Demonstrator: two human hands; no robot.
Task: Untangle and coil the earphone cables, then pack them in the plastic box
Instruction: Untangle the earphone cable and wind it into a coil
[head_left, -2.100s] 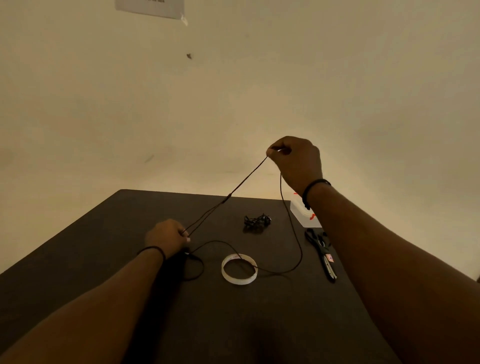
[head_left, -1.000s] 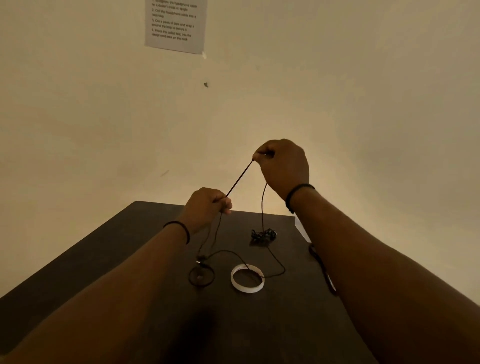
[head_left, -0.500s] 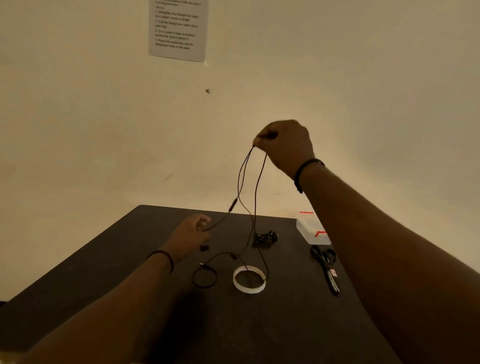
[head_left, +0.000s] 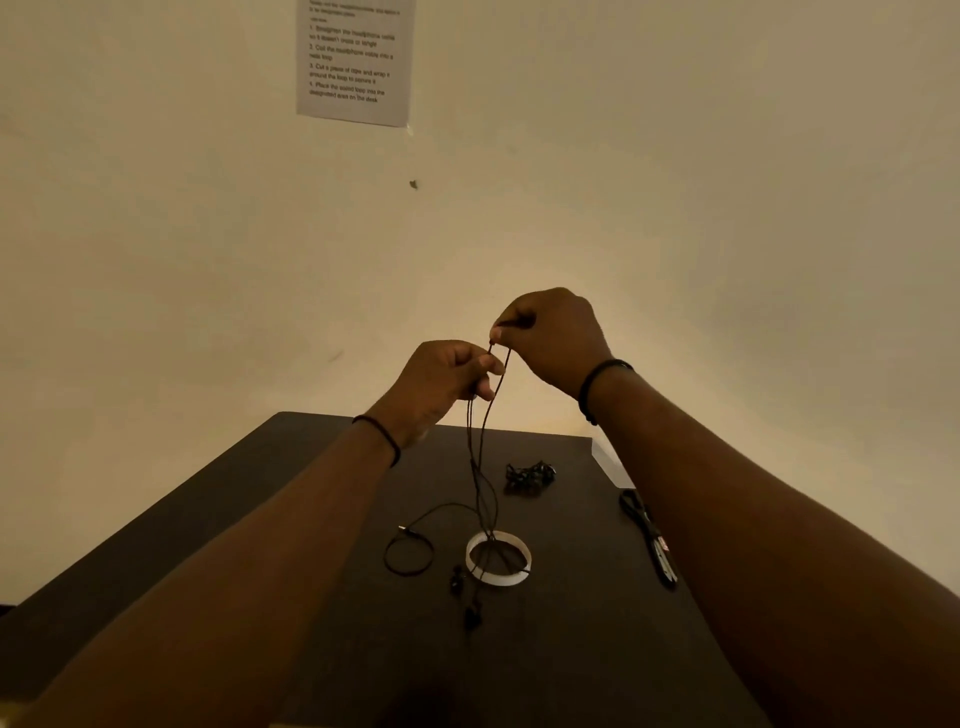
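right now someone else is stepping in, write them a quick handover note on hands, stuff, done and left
Left hand: raised over the table, pinching the cable just below the right.
Right hand: pinching the cable's top.
Cable: strands hang from the hands to the table; earbuds lie by the tape roll, plug end makes a small loop on the left.
Second earphones: tangled heap farther back.
Scissors and box: right side, partly behind the right arm.
Done: the held cable looks mostly untangled.
Left: coil it, untangle and coil the heap, pack both in the box.

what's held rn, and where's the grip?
Earphone cable: right hand and left hand both pinch its raised upper strands; earbuds hang near the table.
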